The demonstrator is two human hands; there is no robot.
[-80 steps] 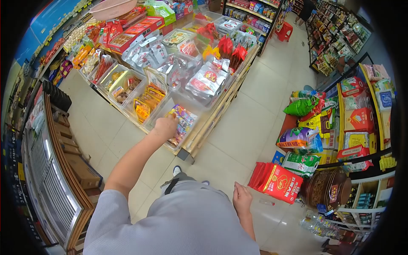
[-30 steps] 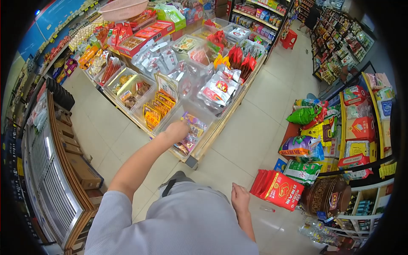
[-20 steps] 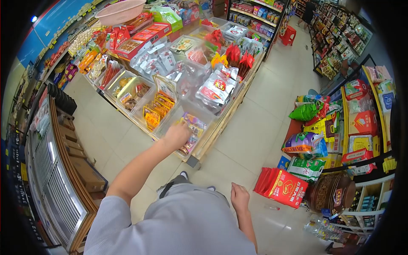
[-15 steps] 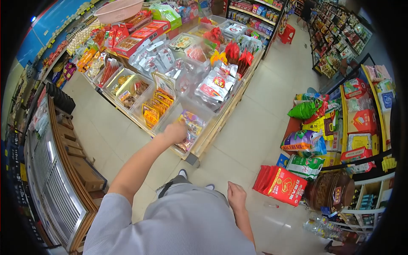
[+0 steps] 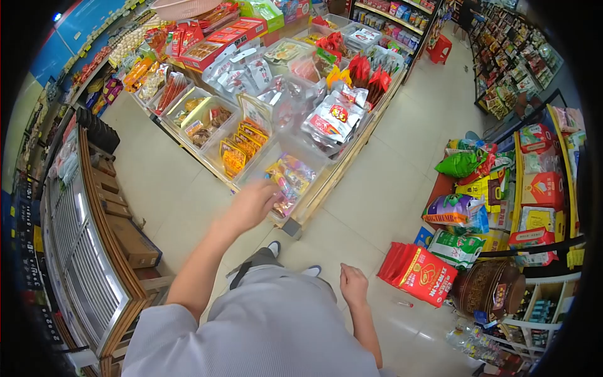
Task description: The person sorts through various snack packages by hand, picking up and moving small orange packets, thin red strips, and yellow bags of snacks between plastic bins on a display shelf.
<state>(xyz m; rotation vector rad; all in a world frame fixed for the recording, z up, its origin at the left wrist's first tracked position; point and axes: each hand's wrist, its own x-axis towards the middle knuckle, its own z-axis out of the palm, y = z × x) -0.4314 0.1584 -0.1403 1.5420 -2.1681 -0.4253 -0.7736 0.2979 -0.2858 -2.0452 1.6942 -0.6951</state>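
My left hand (image 5: 253, 205) is over the near left edge of a clear plastic bin (image 5: 318, 164) at the front corner of the display. Its fingers are curled beside colourful snack packets (image 5: 294, 176); whether anything is between them is hidden. Left of this bin, another holds yellow-orange packets (image 5: 242, 148). Silver-and-white pouches (image 5: 334, 118) lie in the bin behind. My right hand (image 5: 353, 286) hangs low over the floor near my grey shirt, its fingers loosely curled in with nothing visible in them. The red rice bag (image 5: 419, 274) to its right is apart from it.
The display's wooden edge (image 5: 339, 179) runs up to the right. A slatted metal unit (image 5: 81, 251) and cardboard boxes (image 5: 130, 240) stand left. At right are a brown jar (image 5: 480, 290), stacked bags (image 5: 456, 212) and shelves. A red stool (image 5: 439, 49) and a person (image 5: 466, 19) are farther back.
My left hand has drawn back from over the bin's packets to its near left edge. The display sits slightly farther right in view. My right hand stays low with its fingers curled.
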